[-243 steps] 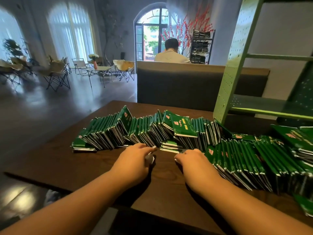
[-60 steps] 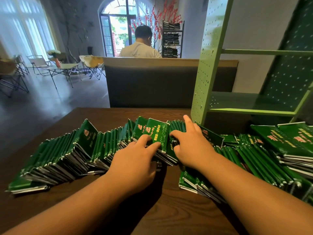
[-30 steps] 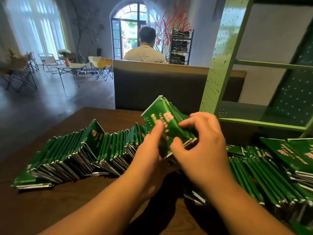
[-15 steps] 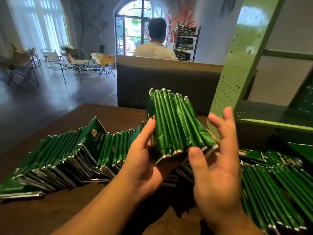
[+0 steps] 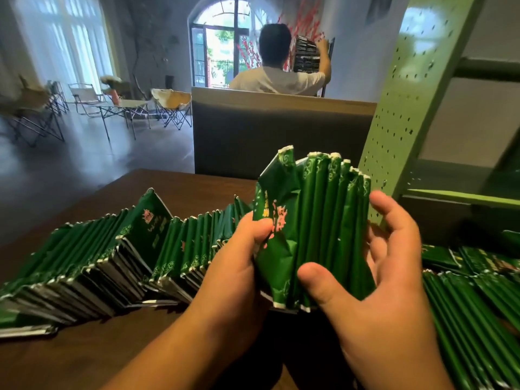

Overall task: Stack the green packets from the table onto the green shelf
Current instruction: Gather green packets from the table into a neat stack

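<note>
**benchwatcher:** so what were the hands doing when you grabbed that frame?

**me:** From my remote seat, both were wrapped on 1 bundle of green packets [image 5: 318, 229], lifted clear of the table [image 5: 180, 190]. The left hand [image 5: 239, 266] gripped the bundle's left side, thumb pressed on the front packet's printed face and crumpling it a bit. The right hand [image 5: 385, 266] cupped the right side, thumb curled over the bottom front edge, fingers bent round the far side. So both closed on that bundle, neither empty. The packets stood on edge, fanned at the top like an accordion.

**benchwatcher:** and the rest of the packets?

**me:** Lying on the table. A long slumped row [image 5: 92, 263] ran off to the left of the hands, leaning like toppled dominoes, and another batch [image 5: 472, 299] sat to the right, partly under my right wrist. The green shelf [image 5: 399, 136] stood just behind the bundle on the right, a perforated upright with a lower tier; I couldn't see any packets on the part of the tier that showed.

**benchwatcher:** anything behind that?

**me:** A grey bench back [image 5: 281, 136] across the table, and beyond it a person in a white shirt [image 5: 278, 77] facing away, reaching to a dark rack [image 5: 306, 54]. Folding chairs [image 5: 171, 105] sat further left by the windows.
</note>
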The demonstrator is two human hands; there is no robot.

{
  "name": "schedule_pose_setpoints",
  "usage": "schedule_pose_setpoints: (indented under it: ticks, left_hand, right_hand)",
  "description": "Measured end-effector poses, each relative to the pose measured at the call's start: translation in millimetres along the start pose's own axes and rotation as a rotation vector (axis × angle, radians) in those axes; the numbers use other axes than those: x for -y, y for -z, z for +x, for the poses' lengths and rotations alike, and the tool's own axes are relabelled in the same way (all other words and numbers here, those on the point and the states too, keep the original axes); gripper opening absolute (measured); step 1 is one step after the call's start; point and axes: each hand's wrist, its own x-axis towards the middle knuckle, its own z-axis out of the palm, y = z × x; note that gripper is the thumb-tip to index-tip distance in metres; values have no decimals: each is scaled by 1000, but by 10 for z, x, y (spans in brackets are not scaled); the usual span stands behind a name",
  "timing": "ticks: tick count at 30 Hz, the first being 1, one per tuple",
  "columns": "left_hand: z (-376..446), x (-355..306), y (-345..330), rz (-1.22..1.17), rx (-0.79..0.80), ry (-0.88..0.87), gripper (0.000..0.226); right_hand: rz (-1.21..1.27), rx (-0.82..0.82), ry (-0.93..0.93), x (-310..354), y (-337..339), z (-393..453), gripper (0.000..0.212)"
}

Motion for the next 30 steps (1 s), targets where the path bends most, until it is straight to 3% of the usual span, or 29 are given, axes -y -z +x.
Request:
schedule_pose_setpoints:
  ticks: [4, 7, 12, 16, 23, 30]
  left_hand:
    - [-49, 102, -35, 342, -35, -243, 11]
    - [-76, 144, -97, 386, -129, -203, 34]
    - [-19, 84, -138, 512, -144, -259, 43]
    - [6, 75, -127, 545, -130, -264, 37]
    - [-26, 54, -101, 529, -210, -345, 37]
    - [-57, 20, -155, 604, -249, -471, 44]
  right_hand:
    - [-3, 30, 8, 24, 6, -27, 102]
    - [-5, 20, 33, 13, 32, -28, 98]
    - [-35, 25, -13, -18, 44, -23, 107]
    - [-103, 58, -91, 38, 38, -36, 125]
    - [-77, -32, -25, -75, 39, -76, 111]
    - [-2, -112, -76, -106, 78, -28, 103]
